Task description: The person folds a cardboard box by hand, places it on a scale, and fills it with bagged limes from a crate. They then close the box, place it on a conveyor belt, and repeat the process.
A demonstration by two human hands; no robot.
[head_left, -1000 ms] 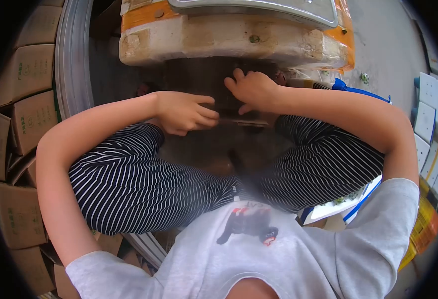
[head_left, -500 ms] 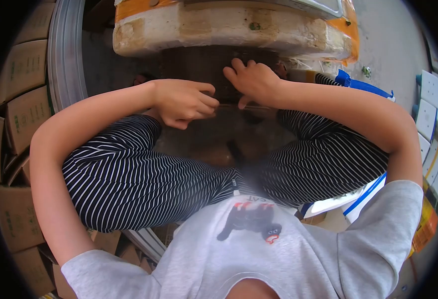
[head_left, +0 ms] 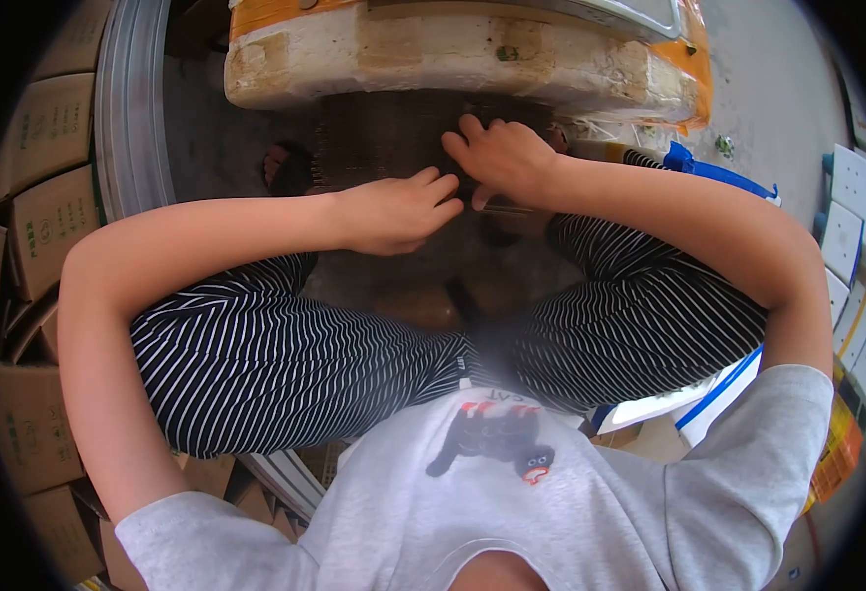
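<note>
Between the knees, below the foam block's edge, a dark brown ridged sheet or stack [head_left: 384,138] lies under the hands. My left hand [head_left: 403,212] has its fingers bent, with the tips close to the near edge of that dark thing; what they pinch, if anything, is too small to tell. My right hand [head_left: 504,160] rests on the right part of the dark thing, fingers curled and thumb pointing down at its near edge. Whether it grips the edge is hard to make out in the shade.
A worn foam block with orange tape [head_left: 452,54] stands ahead. Cardboard boxes [head_left: 54,231] are stacked at the left beside a metal rail [head_left: 132,108]. White boxes [head_left: 843,236] stand at the right, and a blue strip [head_left: 718,169] lies near the right knee.
My left hand has moved right and its wrist has come down, uncovering more of the dark ridged thing and a foot at the left. My right hand has hardly moved.
</note>
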